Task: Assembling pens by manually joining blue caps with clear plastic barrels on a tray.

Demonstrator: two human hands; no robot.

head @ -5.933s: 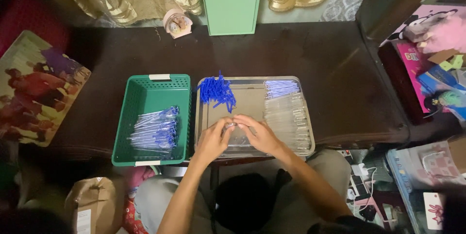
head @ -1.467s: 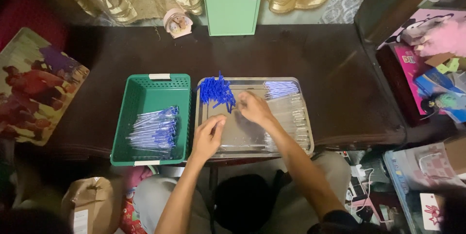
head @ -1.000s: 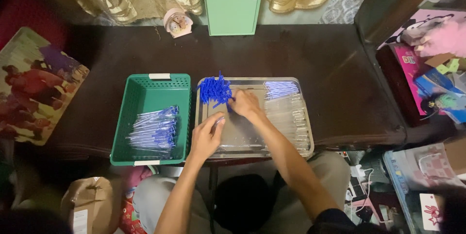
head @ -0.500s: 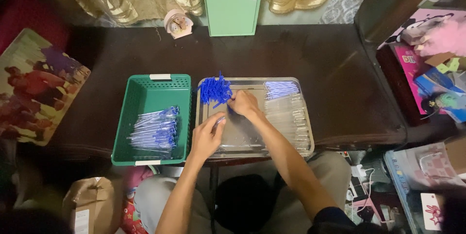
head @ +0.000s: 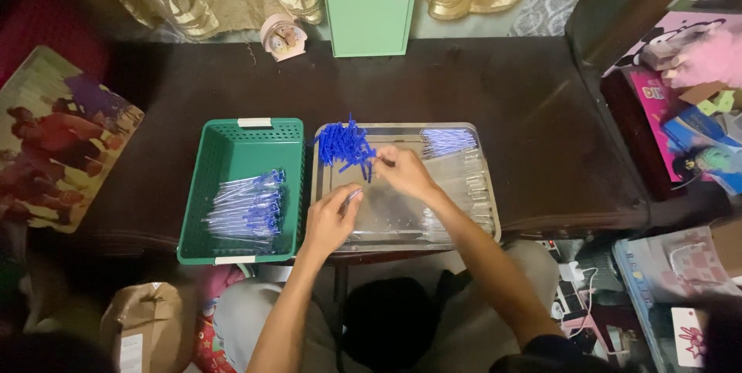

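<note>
On the dark surface (head: 502, 102), at about nine o'clock from the hands, a green plastic basket (head: 241, 135) holds a sheaf of finished clear pens with blue tips (head: 246, 207), and beside it a clear shallow tray (head: 485, 211) carries a heap of blue pen caps (head: 344, 143) at its eleven o'clock corner and rows of clear pen barrels (head: 462, 176) along its three o'clock side. Over the tray, the left hand (head: 328, 222) has its grip pinched on one slim clear pen barrel (head: 352, 197), while the right hand (head: 402, 172) has fingertips pressed together at the heap's edge, seemingly on one cap. These parts look light, stiff and slick, best pinched mid-barrel.
</note>
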